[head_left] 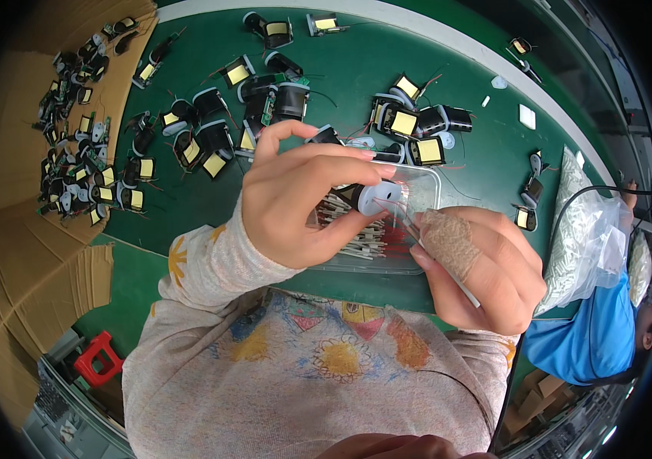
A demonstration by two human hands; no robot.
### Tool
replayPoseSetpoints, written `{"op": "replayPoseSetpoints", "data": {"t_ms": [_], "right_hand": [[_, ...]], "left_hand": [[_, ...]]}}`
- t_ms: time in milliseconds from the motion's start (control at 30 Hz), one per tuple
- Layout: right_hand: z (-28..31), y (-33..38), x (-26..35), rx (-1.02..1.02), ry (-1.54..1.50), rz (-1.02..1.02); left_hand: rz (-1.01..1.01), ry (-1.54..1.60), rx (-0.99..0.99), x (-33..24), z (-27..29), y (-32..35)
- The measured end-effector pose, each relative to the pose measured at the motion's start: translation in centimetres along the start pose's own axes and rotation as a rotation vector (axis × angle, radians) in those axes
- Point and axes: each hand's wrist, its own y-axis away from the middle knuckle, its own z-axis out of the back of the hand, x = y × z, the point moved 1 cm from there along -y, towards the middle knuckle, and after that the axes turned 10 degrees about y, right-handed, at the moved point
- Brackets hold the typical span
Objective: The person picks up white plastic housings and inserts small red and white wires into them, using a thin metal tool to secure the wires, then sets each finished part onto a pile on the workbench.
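My left hand (295, 203) is closed, thumb and fingertips pinching a small black cylindrical part with a round grey end cap (378, 199). Holes show in the cap, and thin reddish wires run from it toward my right fingers. My right hand (486, 268), a tan wrap round one finger, is closed on a slim pale rod (467, 294). Its silvery tip lies close to the cap; whether rod and tip are one tool is partly hidden by the fingers. Below both hands sits a clear plastic box (333, 268) of thin white sticks with red wires.
Several black cylindrical parts with yellow pads (280, 99) lie across the green table (417, 46). More fill a cardboard box (4, 138) at left. Clear bags of white pieces (570, 237) stand at right, beside a black cable (601, 189) and a person in a blue sleeve (586, 336).
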Motion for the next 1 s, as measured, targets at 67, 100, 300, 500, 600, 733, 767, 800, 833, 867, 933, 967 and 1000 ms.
{"op": "replayPoseSetpoints", "data": {"t_ms": [67,100,300,500,600,733,767,800,833,867,933,967,1000], "right_hand": [[-0.1,-0.1,0.2,-0.019,0.031,0.008],[-0.2,0.0,0.1,-0.027,0.044,0.013],[-1.0,0.1,-0.6,-0.078,0.049,0.227],[-0.9,-0.2,-1.1,-0.048,-0.047,0.096],[-0.5,-0.3,-1.0,-0.047,-0.097,-0.034],[-0.5,-0.2,-1.3,-0.033,-0.089,-0.083],[-0.7,-0.1,-1.3,-0.034,-0.089,-0.081],[-0.7,0.0,-1.3,-0.061,-0.083,-0.056],[-0.8,0.0,-1.2,-0.088,-0.077,-0.030],[-0.8,0.1,-1.2,-0.090,-0.076,-0.030],[-1.1,0.1,-1.0,-0.084,-0.023,-0.004],[-1.3,0.1,-0.9,-0.084,-0.010,0.003],[-1.5,0.1,-0.9,-0.084,0.001,0.012]], "left_hand": [[-0.010,0.002,-0.006,0.0,0.0,0.0],[-0.010,0.001,-0.006,0.0,0.0,0.0],[-0.002,-0.027,-0.086,0.0,-0.3,0.1],[-0.005,0.034,-0.091,0.1,-0.2,0.2],[-0.018,0.133,0.022,0.1,0.0,0.3],[0.008,0.453,-0.006,0.7,-0.3,0.7],[0.038,0.563,-0.016,0.8,-0.4,0.8],[0.036,0.563,-0.014,0.7,-0.4,0.7],[0.048,0.575,-0.006,0.5,-0.5,0.7],[0.060,0.588,0.001,0.5,-0.5,0.6],[0.036,0.481,0.071,0.5,0.2,0.4],[0.015,0.375,0.139,0.4,0.4,0.3],[0.014,0.374,0.139,0.2,0.3,0.4]]}}
